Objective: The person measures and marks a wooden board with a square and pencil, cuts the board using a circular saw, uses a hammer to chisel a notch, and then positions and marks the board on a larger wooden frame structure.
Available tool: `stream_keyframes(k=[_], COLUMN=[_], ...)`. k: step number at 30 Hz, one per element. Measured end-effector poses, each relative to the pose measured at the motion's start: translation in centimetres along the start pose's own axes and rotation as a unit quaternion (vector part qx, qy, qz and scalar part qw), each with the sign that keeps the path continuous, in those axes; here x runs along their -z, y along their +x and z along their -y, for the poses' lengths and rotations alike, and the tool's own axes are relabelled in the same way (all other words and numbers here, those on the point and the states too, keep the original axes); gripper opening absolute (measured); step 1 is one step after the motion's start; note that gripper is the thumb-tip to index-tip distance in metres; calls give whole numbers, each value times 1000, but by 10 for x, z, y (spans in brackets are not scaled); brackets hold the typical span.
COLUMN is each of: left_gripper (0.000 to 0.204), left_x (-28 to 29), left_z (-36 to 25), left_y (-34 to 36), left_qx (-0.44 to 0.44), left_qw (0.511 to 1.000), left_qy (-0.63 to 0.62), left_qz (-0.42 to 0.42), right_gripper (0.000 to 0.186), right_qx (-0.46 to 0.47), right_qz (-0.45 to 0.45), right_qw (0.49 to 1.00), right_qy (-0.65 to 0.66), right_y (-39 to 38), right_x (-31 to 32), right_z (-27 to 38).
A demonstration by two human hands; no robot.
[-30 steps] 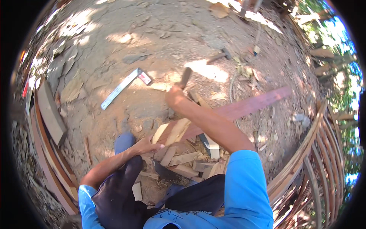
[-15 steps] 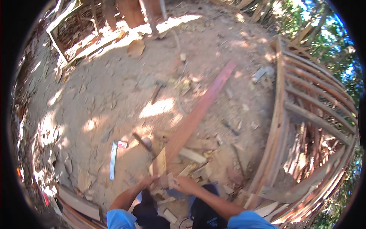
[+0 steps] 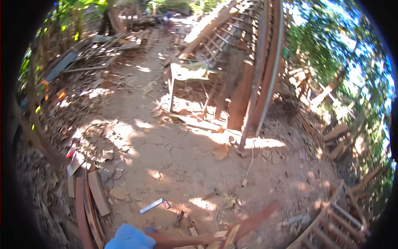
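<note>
My left hand [image 3: 206,239] reaches in at the bottom, its forearm stretched to the right below a blue sleeve. Its fingers appear closed on a pale piece of wood [image 3: 230,236] at the near end of a long reddish plank [image 3: 258,220]. The plank runs away to the right and is smeared by motion. My right hand is out of the picture, below the lower edge. On the dirt beyond my left forearm lie a try square [image 3: 152,206] with a silver blade and red-marked handle, and a dark tool [image 3: 179,218] that I cannot make out.
Stacked boards [image 3: 92,203] lie at the left. A slatted wooden frame [image 3: 331,226] stands at the lower right. Tall planks [image 3: 253,91] lean upright near a wooden frame table [image 3: 188,74]. A cord [image 3: 250,166] trails over the dirt, and leaves and branches border the area.
My view has swung up and to the left, so the plank and square now sit lower. My right hand has left the picture. My left hand stays by the plank's near end.
</note>
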State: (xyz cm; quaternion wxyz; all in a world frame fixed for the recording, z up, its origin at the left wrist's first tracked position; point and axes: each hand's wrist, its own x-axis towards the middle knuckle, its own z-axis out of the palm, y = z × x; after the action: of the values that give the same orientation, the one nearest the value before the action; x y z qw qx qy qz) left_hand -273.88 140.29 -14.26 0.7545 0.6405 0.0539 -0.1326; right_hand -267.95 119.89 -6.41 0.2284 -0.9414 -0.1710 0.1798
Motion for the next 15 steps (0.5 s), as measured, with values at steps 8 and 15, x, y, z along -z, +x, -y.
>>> stream_keyframes(k=[8,15], left_gripper=[75,52], left_x=[-52,-132], left_z=[-319,-488], left_y=[126,383], left_qx=[91,-74], left_qw=[956,973], left_qy=[-190,-81], left_qz=[206,201], right_gripper=[61,65], right_qx=[192,286], right_qz=[-183,-299], right_qw=[957,892], right_qy=[118,184], right_y=[154,333], right_x=[241,471], right_z=[19,-99])
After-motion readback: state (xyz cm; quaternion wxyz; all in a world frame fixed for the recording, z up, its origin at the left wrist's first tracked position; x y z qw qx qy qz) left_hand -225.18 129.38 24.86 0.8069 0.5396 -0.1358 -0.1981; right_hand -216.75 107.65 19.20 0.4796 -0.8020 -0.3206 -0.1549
